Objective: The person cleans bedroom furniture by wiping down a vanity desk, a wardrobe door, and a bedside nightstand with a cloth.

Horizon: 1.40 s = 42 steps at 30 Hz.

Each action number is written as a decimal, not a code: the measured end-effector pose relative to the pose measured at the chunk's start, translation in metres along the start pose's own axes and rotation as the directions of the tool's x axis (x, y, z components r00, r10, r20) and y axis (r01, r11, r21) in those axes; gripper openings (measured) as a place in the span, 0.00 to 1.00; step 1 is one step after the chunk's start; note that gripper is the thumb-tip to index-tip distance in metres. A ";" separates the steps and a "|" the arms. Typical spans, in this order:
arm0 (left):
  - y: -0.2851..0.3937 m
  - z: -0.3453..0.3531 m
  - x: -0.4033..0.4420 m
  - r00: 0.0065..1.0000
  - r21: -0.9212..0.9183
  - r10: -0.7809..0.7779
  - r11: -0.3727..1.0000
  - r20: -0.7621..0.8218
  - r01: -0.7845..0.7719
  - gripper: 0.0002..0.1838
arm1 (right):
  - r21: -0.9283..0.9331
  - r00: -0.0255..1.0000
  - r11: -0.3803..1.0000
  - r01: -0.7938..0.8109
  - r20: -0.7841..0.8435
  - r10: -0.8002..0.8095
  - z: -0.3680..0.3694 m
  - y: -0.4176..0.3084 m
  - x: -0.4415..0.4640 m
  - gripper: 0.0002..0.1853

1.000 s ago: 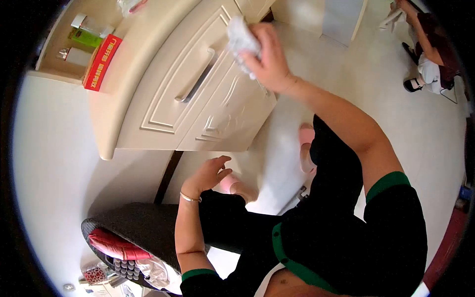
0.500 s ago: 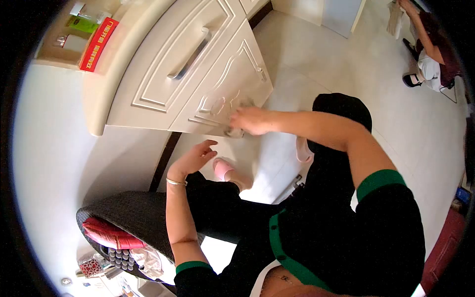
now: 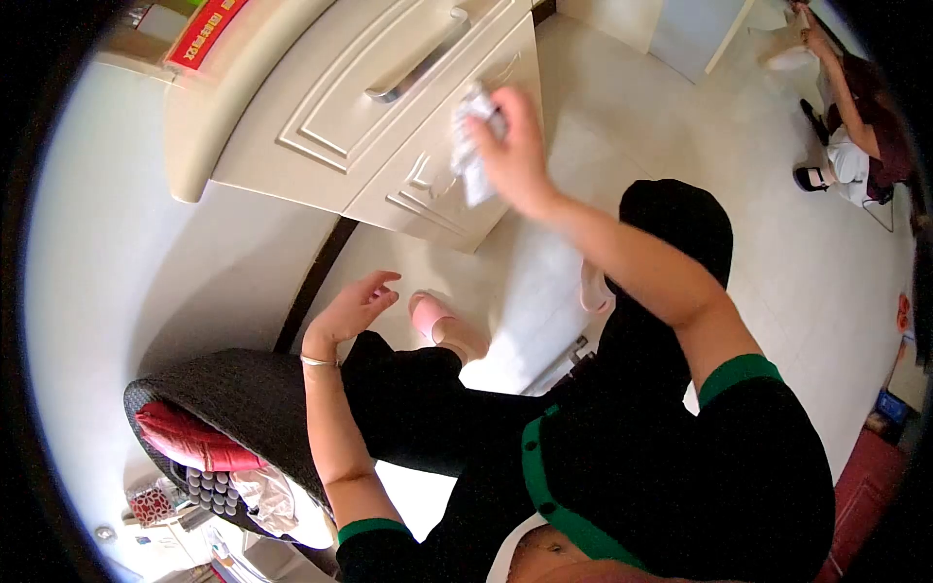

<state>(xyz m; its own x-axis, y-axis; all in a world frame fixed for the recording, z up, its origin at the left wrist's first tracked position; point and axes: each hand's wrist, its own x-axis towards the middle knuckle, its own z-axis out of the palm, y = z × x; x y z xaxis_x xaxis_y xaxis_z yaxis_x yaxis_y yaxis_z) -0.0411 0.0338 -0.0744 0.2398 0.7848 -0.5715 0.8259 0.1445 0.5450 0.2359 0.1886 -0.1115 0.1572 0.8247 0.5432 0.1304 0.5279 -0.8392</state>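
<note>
My right hand [image 3: 518, 160] is closed on a crumpled whitish cloth [image 3: 473, 146], which lies against the lower front of the cream cabinet [image 3: 292, 155]. Above it, on the upper panel, is a silver bar handle [image 3: 423, 58]. My left hand [image 3: 352, 306], a bracelet at its wrist, hangs in the air over my knee with its fingers loosely bent and apart. It holds nothing and is off the cabinet. Part of the cloth is hidden behind my right fingers.
A dark woven chair [image 3: 228, 384] with a red cushion [image 3: 194, 437] stands at lower left. Pink slippers [image 3: 428, 313] are on my feet. At upper right another person [image 3: 860, 117] sits holding something pale. A dark red object [image 3: 870, 486] is at lower right.
My right hand and the cloth have moved up the cabinet front, away from its lower edge. My left hand has shifted slightly left. The view has tilted a little.
</note>
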 end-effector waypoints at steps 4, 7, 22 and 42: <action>-0.003 0.003 -0.003 1.000 -0.053 -0.001 0.999 -0.031 -0.001 0.21 | 0.210 0.805 0.972 0.109 0.554 -0.210 0.022 -0.052 -0.064 0.09; -0.014 0.000 -0.003 0.995 -0.020 -0.087 0.996 0.039 0.088 0.21 | 0.231 0.668 0.973 -0.008 0.726 -0.167 0.021 -0.059 -0.077 0.10; -0.008 0.011 -0.027 0.999 -0.066 -0.037 0.997 -0.039 0.034 0.21 | 0.055 0.980 0.997 0.058 0.187 -0.068 0.006 -0.038 -0.025 0.11; -0.004 0.018 -0.038 0.998 -0.067 -0.033 0.997 -0.052 0.030 0.21 | -0.080 0.912 0.961 -0.264 0.305 0.276 -0.001 -0.027 0.008 0.12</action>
<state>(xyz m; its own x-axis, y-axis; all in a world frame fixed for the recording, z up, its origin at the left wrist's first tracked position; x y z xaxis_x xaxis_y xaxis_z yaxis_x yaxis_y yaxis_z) -0.0440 -0.0070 -0.0657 0.1851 0.8100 -0.5565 0.7968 0.2077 0.5674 0.2341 0.1810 -0.0840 -0.1194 0.9592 0.2564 0.1620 0.2736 -0.9481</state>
